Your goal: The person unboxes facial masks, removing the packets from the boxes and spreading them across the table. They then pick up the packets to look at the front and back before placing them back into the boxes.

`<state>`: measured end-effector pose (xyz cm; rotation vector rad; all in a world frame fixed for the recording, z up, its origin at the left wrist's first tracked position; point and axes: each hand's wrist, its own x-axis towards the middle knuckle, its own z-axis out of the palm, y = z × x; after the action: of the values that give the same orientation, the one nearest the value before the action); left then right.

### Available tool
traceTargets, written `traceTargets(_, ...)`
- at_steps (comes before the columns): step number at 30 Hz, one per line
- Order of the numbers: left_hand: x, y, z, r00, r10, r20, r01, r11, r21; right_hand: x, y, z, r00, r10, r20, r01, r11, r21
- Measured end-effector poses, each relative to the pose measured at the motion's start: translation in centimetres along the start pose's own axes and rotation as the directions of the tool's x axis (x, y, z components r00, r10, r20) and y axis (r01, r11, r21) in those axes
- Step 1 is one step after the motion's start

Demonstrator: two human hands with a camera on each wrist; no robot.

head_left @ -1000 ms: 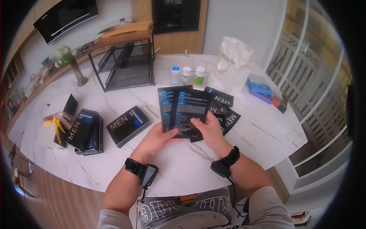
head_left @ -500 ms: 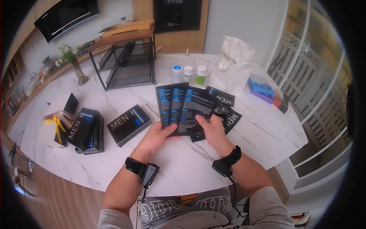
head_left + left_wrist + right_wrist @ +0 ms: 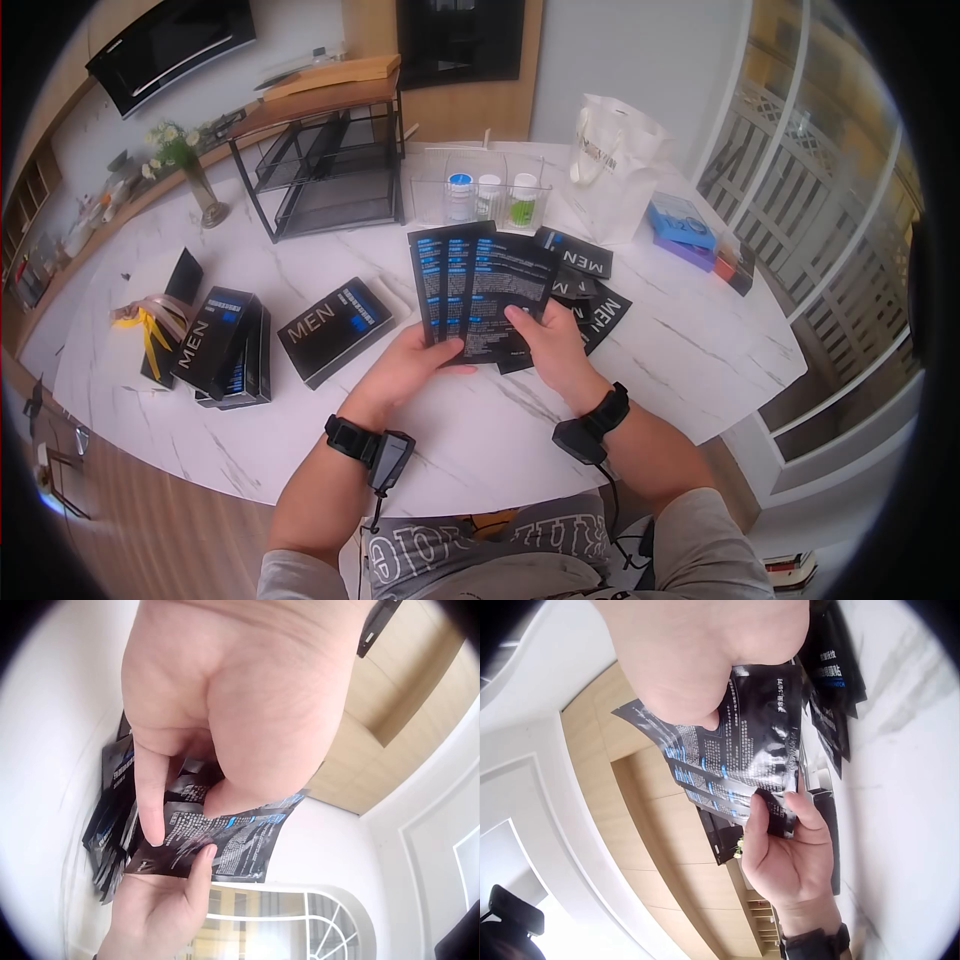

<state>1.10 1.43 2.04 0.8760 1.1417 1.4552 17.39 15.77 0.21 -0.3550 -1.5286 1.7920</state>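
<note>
Several flat black sachets (image 3: 500, 300) with blue and white print are held up over the table, fanned so that three show side by side in the head view. My left hand (image 3: 405, 365) pinches their lower left, its thumb across the front. At the right edge, my right hand (image 3: 562, 350) grips the same fan with its thumb on the printed face. The right wrist view shows the left thumb and a finger (image 3: 806, 810) at the lower end of the sachets. Behind the fan, more black sachets (image 3: 605, 312) marked MEN lie spread on the table, partly covered.
Left of the hands lies a black MEN box (image 3: 335, 325), and beyond it a stack of similar boxes (image 3: 215, 340) and a ribboned item (image 3: 155, 320). Farther back are a black mesh rack (image 3: 330, 180), a clear organizer with bottles (image 3: 523, 200), a white bag (image 3: 620, 160) and a blue box (image 3: 682, 222).
The held sachets have been spread from two visible to three, with the left ones slid outward. Both hands keep hold of them and have barely shifted.
</note>
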Motion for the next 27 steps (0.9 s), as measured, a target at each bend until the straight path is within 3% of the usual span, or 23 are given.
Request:
traceTargets(7,-0.39,0.58,0.49,0.995,-0.07,-0.067,0.064,0.994,-0.085,-0.16,0.13,-0.02,1.0,-0.004,0.022,0.004,1.0,-0.031)
traceTargets(19,-0.23,0.52,0.48,0.997,-0.031,-0.071,0.033,0.999,0.035,-0.16,0.12,-0.12,0.998,0.046,0.035,-0.045,0.999,-0.021)
traceTargets(27,-0.37,0.91,0.64,0.996,-0.024,-0.083,0.028,0.998,0.052,-0.18,-0.12,0.08,0.996,0.062,0.062,-0.068,0.992,0.104)
